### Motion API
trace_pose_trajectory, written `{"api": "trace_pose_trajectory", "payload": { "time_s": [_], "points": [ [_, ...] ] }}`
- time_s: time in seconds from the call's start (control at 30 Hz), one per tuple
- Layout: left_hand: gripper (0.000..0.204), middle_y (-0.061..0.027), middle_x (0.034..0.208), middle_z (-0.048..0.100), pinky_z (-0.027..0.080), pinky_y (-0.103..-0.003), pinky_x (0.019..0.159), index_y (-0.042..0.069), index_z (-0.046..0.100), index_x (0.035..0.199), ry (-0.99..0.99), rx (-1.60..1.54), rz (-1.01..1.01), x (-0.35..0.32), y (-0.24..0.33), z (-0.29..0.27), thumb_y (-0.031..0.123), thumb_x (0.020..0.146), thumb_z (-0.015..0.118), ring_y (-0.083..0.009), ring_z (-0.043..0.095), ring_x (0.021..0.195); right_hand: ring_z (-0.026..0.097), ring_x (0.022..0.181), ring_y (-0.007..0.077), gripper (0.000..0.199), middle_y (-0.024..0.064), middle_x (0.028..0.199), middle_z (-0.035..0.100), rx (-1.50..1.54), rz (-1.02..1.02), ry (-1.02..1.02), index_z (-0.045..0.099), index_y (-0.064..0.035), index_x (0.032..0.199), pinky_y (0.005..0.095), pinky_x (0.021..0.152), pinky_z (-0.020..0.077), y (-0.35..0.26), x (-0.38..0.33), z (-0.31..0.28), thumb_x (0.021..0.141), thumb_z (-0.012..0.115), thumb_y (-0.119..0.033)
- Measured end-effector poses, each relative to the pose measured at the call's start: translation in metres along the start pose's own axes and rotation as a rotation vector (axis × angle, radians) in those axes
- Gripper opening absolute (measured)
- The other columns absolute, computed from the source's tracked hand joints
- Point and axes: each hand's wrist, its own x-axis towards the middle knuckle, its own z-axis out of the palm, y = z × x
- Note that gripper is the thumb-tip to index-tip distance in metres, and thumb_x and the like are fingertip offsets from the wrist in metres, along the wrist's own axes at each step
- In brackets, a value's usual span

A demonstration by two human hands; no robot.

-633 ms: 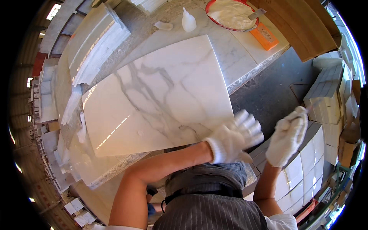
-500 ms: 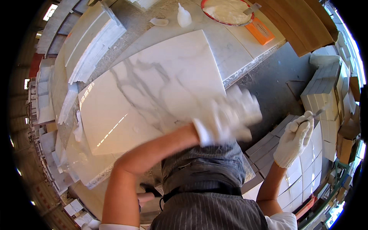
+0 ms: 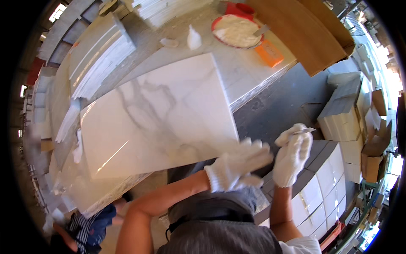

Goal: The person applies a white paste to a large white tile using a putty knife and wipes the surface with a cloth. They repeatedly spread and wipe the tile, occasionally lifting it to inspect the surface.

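Head view: the white, grey-veined, polished rectangular slab (image 3: 169,114) lies on the pale stone work surface (image 3: 243,76). At the slab's near-right corner, the white-knit-gloved left hand (image 3: 242,164) has fingers extended, thumb spread; contact cannot be determined. Right of the slab, the similarly gloved right hand (image 3: 292,156) is clamped on a thin, grey metal blade (image 3: 305,131). Beyond the slab stands a white plastic nozzle bottle (image 3: 194,38).

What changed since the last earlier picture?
The white-gloved left hand drew back toward the body; the white-gloved right hand, still holding the thin metal blade, came closer to the left hand. A person in striped clothing came further into view. The white, grey-veined slab stays in place.
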Motion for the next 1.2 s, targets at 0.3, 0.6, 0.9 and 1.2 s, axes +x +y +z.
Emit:
{"api": "trace_pose_trajectory", "payload": {
  "time_s": [0.3,0.6,0.9,1.2],
  "points": [
    [0.068,-0.0188,0.159,0.028,0.015,-0.049,0.122,0.007,0.042,0.148,0.492,0.392,-0.481,-0.123,-0.072,-0.037,0.046,0.095,0.057,-0.0349,0.022,0.149,0.061,0.068,0.0134,0.031,0.0119,0.108,0.064,-0.012,0.065,-0.061,0.056,-0.0031,0.115,0.0281,0.064,0.0506,-0.004,-0.029,0.024,0.104,0.051,-0.032],
    [0.067,-0.0162,0.161,0.025,0.012,-0.049,0.122,0.009,0.032,0.154,0.790,0.726,-1.081,-0.256,-0.108,-0.062,0.042,0.100,0.051,-0.0368,0.021,0.149,0.055,0.065,0.0115,0.026,0.0088,0.092,0.063,0.332,0.261,-0.090,0.056,-0.0028,0.117,0.0271,0.058,0.0461,-0.004,-0.037,0.031,0.104,0.054,-0.025],
    [0.057,-0.0121,0.149,0.046,0.021,-0.051,0.119,0.016,0.053,0.139,0.073,0.297,-0.304,-0.064,0.009,-0.032,0.050,0.092,0.059,-0.0335,0.036,0.142,0.059,0.068,0.0119,0.027,0.0075,0.094,0.065,0.353,0.187,-0.110,0.058,-0.0045,0.122,0.0259,0.056,0.0485,-0.004,-0.040,0.039,0.102,0.058,-0.023],
    [0.068,-0.0179,0.155,0.038,0.017,-0.050,0.121,0.009,0.043,0.148,0.395,0.793,-0.594,-0.063,-0.138,-0.106,0.054,0.097,0.048,-0.0353,0.030,0.145,0.056,0.071,0.0108,0.025,0.0082,0.094,0.062,0.322,0.359,0.004,0.056,-0.0034,0.121,0.0262,0.060,0.0475,0.010,-0.045,0.013,0.103,0.055,-0.020]
  ]
}}
